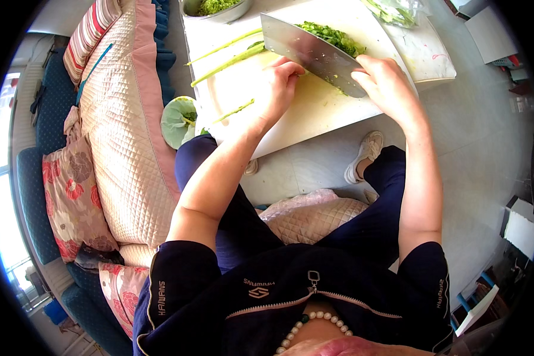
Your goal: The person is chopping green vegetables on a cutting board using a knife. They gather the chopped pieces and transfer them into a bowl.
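Observation:
My right hand point(382, 84) grips a wide steel cleaver point(309, 51) at its right end, the blade slanting across a white cutting board point(333, 115). Close to the blade's lower left side, my left hand point(278, 86) has bent fingers and touches what looks like a small green piece at the fingertips; its grip is partly hidden. Long green stalks point(231, 62) lie on the board beyond the left hand. Chopped greens point(331, 38) are heaped behind the blade. A single thin stalk point(234, 110) rests left of my left wrist.
A metal bowl point(231, 14) of chopped greens stands at the table's far left. Below the board's left edge is a lined bin point(171, 127) with green scraps. At the far right lies a clear plastic bag point(411, 13) with greens. A quilted sofa point(115, 155) runs along the left.

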Demonstrator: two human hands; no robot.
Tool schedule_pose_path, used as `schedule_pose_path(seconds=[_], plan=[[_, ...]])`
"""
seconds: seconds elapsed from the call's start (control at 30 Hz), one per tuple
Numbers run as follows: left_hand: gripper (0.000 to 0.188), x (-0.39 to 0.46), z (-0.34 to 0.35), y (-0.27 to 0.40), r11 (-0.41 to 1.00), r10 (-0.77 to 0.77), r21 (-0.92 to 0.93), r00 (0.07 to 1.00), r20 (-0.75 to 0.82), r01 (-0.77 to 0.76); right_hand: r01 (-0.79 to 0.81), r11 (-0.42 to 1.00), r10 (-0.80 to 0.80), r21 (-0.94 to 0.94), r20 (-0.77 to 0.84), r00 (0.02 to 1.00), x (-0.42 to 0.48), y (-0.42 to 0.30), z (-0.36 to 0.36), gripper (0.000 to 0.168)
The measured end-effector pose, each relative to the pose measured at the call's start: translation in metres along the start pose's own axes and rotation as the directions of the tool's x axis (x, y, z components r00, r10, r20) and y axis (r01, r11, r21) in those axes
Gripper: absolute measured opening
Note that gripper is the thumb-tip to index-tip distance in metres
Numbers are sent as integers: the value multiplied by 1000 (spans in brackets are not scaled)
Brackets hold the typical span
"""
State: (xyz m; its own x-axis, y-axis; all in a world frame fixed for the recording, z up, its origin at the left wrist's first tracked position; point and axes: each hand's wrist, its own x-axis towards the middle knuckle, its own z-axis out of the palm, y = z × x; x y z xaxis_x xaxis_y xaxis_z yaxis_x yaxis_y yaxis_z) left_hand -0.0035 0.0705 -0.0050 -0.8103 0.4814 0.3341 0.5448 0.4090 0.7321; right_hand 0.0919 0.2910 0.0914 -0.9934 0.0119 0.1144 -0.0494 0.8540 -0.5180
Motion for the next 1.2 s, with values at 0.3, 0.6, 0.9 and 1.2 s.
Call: schedule_pose_path(seconds=[0.3,0.6,0.9,1.2], plan=[[14,0,-3,5,1000,2,10,1000,-10,-2,-4,1000,5,-11,81,997,-4,3,-17,22],[15,0,-2,8,999,-13,33,1000,0,13,-12,1000,12,-1,60,998,6,-2,10,20],[17,1,-7,4,1000,-9,11,999,51,8,-3,1000,3,5,11,1000,-1,-3,-7,21],[16,-1,-4,0,999,24,47,1000,4,-24,4,1000,-2,-15,76,997,-2,-1,-11,21]])
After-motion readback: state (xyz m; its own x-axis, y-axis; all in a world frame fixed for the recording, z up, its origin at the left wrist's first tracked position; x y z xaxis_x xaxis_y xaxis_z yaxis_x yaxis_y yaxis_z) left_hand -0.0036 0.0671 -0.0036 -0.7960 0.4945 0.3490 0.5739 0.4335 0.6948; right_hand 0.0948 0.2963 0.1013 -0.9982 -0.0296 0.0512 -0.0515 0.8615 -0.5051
